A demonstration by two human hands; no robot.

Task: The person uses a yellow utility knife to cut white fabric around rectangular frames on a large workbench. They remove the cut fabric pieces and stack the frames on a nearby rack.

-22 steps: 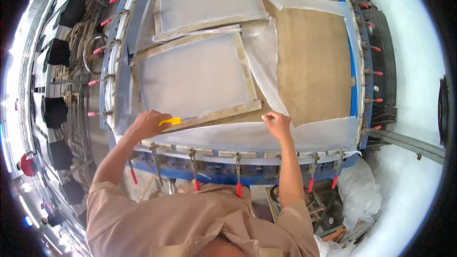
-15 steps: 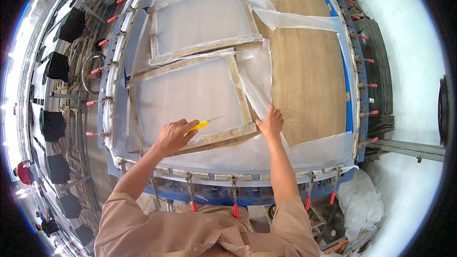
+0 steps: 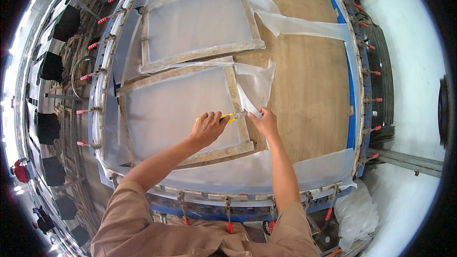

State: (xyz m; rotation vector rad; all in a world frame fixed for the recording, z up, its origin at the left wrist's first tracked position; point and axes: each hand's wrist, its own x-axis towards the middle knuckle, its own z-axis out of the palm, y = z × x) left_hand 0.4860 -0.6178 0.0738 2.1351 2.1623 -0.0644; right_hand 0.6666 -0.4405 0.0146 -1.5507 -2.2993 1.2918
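Observation:
My left hand [image 3: 209,126] is closed round a yellow-handled knife [image 3: 232,118], its metal end at the right edge of the nearest screen frame [image 3: 240,131], a tan-bordered rectangle of translucent mesh. My right hand [image 3: 264,121] pinches the white mesh sheet [image 3: 257,90] just beside the knife's tip, where the sheet folds along that frame's edge. The frame lies slightly askew on a wooden board [image 3: 309,95], with white mesh also spread along the near edge.
Two more screen frames [image 3: 200,24] lie farther up. Red-handled clamps [image 3: 376,100] line the blue table's edges. Racks with black items [image 3: 50,128] stand at left, with people [image 3: 21,173] at the far rim. A white bag [image 3: 357,214] and metal beam [image 3: 404,164] are at right.
My left hand has moved right and up with the knife to the frame's right edge. My right hand has moved slightly left and now pinches the sheet, pulling its edge into a narrow fold.

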